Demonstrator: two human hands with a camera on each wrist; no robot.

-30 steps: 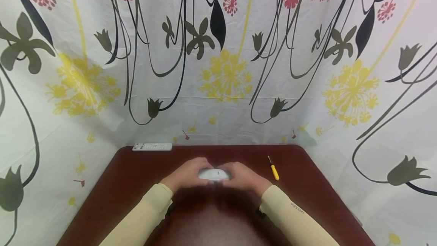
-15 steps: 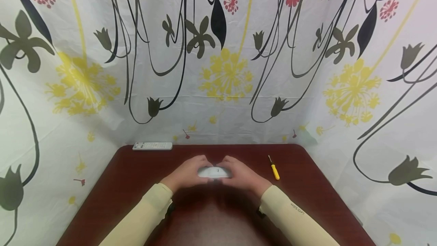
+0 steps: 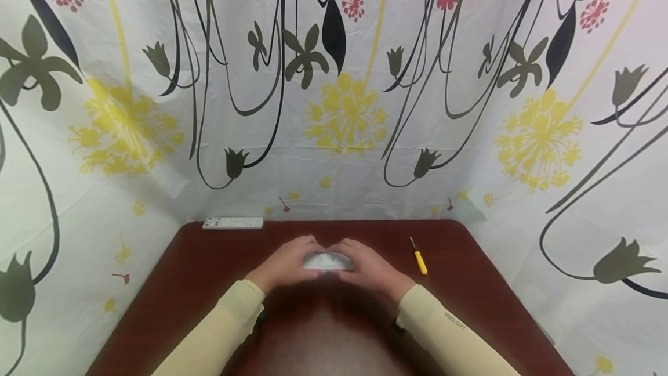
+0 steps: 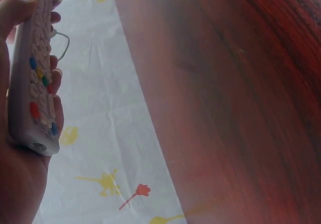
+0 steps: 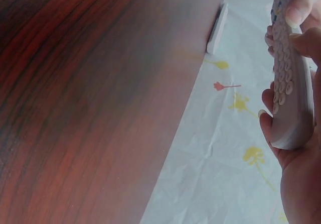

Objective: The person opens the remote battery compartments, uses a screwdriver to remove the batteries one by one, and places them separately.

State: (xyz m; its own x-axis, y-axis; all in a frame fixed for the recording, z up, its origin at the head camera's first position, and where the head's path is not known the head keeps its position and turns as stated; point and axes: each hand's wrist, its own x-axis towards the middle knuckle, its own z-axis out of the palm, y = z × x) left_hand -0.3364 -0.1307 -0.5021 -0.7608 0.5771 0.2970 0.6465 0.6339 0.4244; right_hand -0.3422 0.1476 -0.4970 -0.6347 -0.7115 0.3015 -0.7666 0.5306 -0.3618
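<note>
Held remote shifted slightly since earlier; left hand, right hand clamped round opposite ends

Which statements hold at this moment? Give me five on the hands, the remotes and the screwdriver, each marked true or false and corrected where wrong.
1. The left hand and right hand hold one remote between them. True.
2. Its buttons are all one colour. False: some buttons are red, yellow, green or blue.
3. A second remote lies near the table's far left corner. True.
4. A third remote lies right of the right hand. False: that is a yellow-handled screwdriver.
5. The screwdriver's tip points away from the person. True.
</note>
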